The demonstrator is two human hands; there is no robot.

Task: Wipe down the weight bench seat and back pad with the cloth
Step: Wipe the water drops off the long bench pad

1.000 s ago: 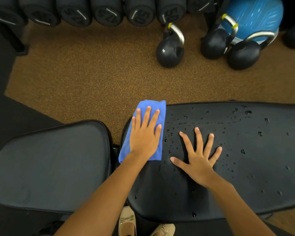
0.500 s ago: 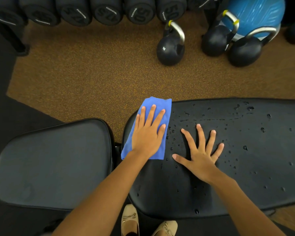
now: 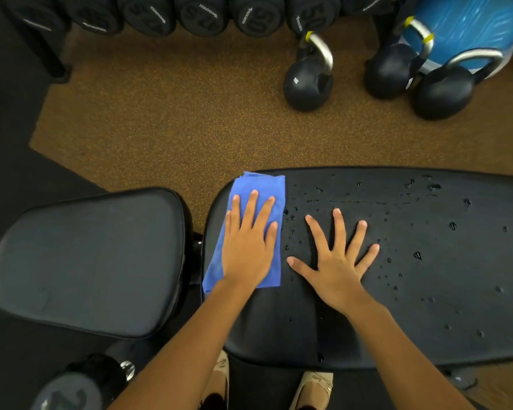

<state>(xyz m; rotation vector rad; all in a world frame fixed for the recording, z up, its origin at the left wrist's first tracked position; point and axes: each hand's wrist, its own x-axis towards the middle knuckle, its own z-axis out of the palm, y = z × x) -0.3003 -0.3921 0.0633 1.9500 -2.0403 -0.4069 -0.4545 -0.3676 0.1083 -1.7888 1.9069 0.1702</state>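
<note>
The blue cloth (image 3: pixel 259 184) lay folded flat on the back pad (image 3: pixel 427 261), at that pad's end nearest the seat (image 3: pixel 86 261). I had the left hand (image 3: pixel 248 247) pressed palm-down on top of it, fingers straight and close together, not curled round the fabric. Cloth showed beyond the fingertips and along both sides of the hand, and its far edge reached the pad's far rim. Just to the right, the right hand (image 3: pixel 338 261) rested bare on the pad with its fingers splayed wide and nothing in it; I took that for bracing.

Water droplets (image 3: pixel 418 255) dotted the pad from just beside the cloth's right edge, around the right hand and on past it to where the pad ran out of view. From that I judged the back pad barely begun, with almost its whole wet length to the right of both hands left to wipe. Nearer me than the hands the pad showed few drops, though I could not say whether that part was wiped or never wet. The seat, across a narrow gap to the left of the left hand, looked dull and free of drops; I could not tell whether it was done, so I counted it as unconfirmed.

Beyond the fingertips lay speckled brown floor (image 3: pixel 190 113), then three kettlebells (image 3: pixel 307 84), a row of dumbbells (image 3: pixel 202 16) and a blue ball (image 3: pixel 468 25). Between the forearms a pair of pale shoes (image 3: pixel 314 386) showed
</note>
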